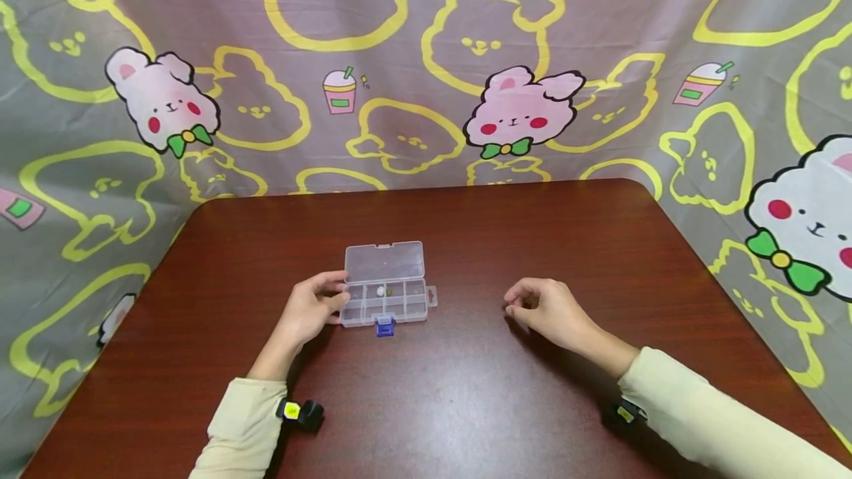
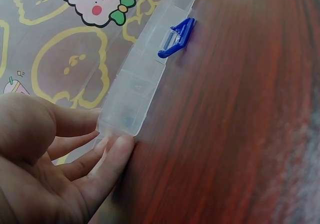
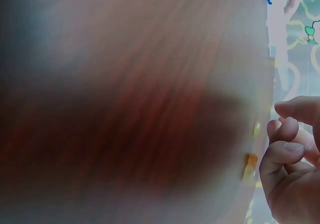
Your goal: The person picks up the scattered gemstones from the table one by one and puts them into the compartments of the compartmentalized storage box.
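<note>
Nearest, two wrist cameras, one left (image 1: 310, 415) and one right (image 1: 626, 411), showed below the person's two hands. The right hand (image 1: 546, 309) hung over the table (image 1: 452, 405), well apart from the box, its fingers loosely bent around no visible thing; one yellow patch (image 3: 256, 129) and one orange patch (image 3: 250, 164) near it were too blurred to name. The left hand (image 1: 308, 313) gripped the left end of the one box (image 1: 416, 310), which lay on the table left of the middle. Its single blue clasp (image 1: 384, 327) hung unfastened on the near side. Behind that were what looked like eight compartments (image 1: 395, 309), in two rows of four, with one white bit (image 1: 381, 291) and one olive bit (image 1: 389, 292) in the far row. The one lid (image 1: 384, 263) was swung back beyond them, so opening seemed done, while shutting and latching remained undone; whether more bits belonged inside could not be told. Farthest hung the patterned curtain (image 1: 399, 124).
</note>
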{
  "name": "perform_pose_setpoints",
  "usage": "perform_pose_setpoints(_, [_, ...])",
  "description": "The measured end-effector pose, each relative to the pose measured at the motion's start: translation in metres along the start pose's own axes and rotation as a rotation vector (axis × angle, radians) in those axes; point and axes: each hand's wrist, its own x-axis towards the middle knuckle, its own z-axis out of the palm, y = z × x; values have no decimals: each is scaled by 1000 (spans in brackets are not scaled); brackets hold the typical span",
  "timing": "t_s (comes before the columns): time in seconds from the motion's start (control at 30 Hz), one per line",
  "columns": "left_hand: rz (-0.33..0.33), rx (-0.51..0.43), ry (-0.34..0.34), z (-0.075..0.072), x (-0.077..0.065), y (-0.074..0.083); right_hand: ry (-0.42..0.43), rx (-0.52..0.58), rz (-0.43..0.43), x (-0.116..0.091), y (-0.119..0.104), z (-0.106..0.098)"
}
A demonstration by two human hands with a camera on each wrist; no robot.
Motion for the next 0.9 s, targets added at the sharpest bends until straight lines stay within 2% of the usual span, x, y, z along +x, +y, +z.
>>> perform_pose_setpoints(0.4, [-2,2,-5,-1,0,1,64,-77,-13,-21,15,-20])
perform_pose_setpoints(0.63, [-7,-3,-6,-1,0,2,89,-144,-17,-23,24,-28])
perform_pose_setpoints(0.9, [-13,-6,-6,0,-1,3,83,-129,21,-20,28,-35])
